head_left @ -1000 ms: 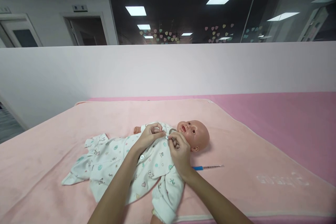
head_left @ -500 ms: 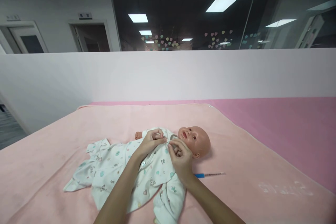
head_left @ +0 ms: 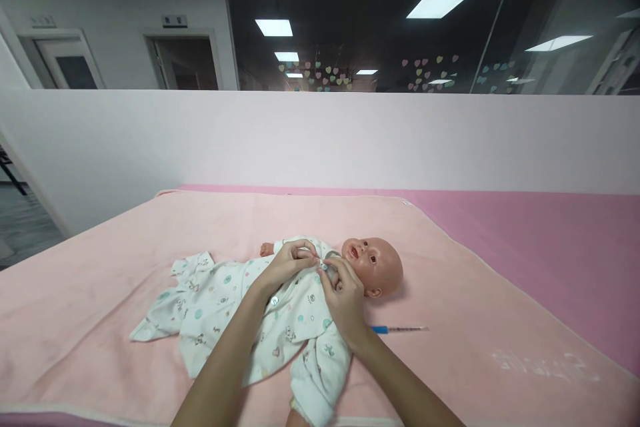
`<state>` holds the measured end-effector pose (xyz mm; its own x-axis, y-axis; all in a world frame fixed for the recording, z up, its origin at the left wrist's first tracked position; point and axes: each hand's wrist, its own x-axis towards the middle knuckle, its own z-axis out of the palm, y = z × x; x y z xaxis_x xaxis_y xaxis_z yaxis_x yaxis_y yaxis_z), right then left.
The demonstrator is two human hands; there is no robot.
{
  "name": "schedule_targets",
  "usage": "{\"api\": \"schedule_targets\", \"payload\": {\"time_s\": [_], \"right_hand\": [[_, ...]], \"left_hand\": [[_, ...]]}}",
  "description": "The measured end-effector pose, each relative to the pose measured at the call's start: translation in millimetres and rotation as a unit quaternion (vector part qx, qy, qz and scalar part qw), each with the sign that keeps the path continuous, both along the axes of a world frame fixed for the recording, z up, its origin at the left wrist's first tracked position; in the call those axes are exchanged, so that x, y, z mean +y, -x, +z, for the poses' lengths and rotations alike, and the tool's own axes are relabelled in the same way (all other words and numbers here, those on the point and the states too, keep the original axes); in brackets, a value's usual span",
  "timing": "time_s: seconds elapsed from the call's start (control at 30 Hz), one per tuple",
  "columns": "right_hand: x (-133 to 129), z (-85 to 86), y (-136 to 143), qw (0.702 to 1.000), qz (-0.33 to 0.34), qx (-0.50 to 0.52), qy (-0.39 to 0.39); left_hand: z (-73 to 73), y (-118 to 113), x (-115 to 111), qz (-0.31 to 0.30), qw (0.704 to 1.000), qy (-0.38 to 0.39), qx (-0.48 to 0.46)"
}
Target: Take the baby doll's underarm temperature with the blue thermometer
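A baby doll (head_left: 377, 263) lies on its back, head to the right, dressed in a white printed romper (head_left: 215, 307) with green dots and small animals. At the neckline, my left hand (head_left: 295, 261) pinches the edge of the fabric. Close against it, my right hand (head_left: 345, 290) pinches the other side of the collar, near a small button (head_left: 323, 266) between the fingertips. Lower on the chest another round button (head_left: 275, 301) shows. The romper's legs lie flat to the left. My fingers partly cover the collar.
A thermometer-like stick with a blue end (head_left: 381, 329) lies right of my right wrist. Under everything spreads a peach blanket (head_left: 450, 373) over a pink mat (head_left: 550, 247). A low white wall (head_left: 320, 140) stands behind, with a dark window (head_left: 360, 33) above.
The view has shifted slightly. My right thumb and fingers have opened a little around the button, which now shows between both hands. The doll has stayed in place.
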<state>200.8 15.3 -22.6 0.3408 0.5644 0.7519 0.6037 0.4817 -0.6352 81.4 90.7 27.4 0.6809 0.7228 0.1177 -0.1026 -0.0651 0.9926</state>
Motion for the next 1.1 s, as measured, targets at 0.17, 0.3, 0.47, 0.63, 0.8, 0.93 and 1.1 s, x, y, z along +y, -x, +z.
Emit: {"api": "schedule_targets", "payload": {"time_s": [0.17, 0.3, 0.47, 0.63, 0.8, 0.93, 1.1], "right_hand": [[-3, 1.1, -1, 0.999, 0.011, 0.034, 0.005], [-3, 1.9, -1, 0.999, 0.005, 0.051, 0.0], [2, -1.1, -1, 0.999, -0.018, 0.006, -0.037], [1, -4.9, 1, 0.994, -0.027, -0.08, -0.065], [-7, -0.2, 4, 0.983, 0.059, -0.171, -0.038], [-9, 1.0, 4, 0.986, 0.056, -0.156, -0.031], [-10, -1.3, 2, 0.984, 0.055, -0.165, -0.025]], "left_hand": [[8.8, 13, -7, -0.02, 0.999, -0.023, 0.033], [10.9, 33, -16, -0.03, 0.989, -0.081, 0.118], [6.9, 43, -26, -0.012, 0.984, -0.122, 0.127], [3.1, 40, -28, -0.002, 0.982, -0.142, 0.123], [0.9, 37, -29, 0.001, 0.978, -0.17, 0.125], [-2.7, 37, -28, 0.014, 0.973, -0.186, 0.134], [-4.7, 37, -29, 0.032, 0.963, -0.217, 0.157]]}}
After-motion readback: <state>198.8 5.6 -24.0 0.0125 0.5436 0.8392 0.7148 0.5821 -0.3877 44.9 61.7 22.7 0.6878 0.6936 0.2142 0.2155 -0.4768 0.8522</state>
